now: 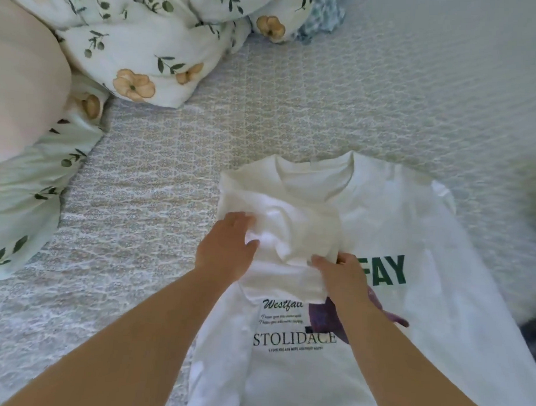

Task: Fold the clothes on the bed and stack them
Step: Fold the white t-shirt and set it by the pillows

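White cotton T-shirt (394, 298) lies face-up near the bed's (325, 98) near edge, green and black print showing, its left sleeve (290, 228) folded in and bunched. Our left hand (228, 247) presses that bunch, fingers loosely curled; right hand (340, 275) pinches the sleeve's hem. Risk, as we judge it: folding over the lump traps creases, giving a lopsided fold that won't stack.

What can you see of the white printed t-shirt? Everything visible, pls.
The white printed t-shirt lies flat, front up, on the patterned bedspread, collar away from the person. Thin, soft-looking fabric; green "FAY", black "Westfau" and "STOLIDACE" lettering, a purple graphic. Its left side is folded inward, the sleeve bunched over the chest. The left hand rests on the bunched fabric; the right hand pinches its edge.
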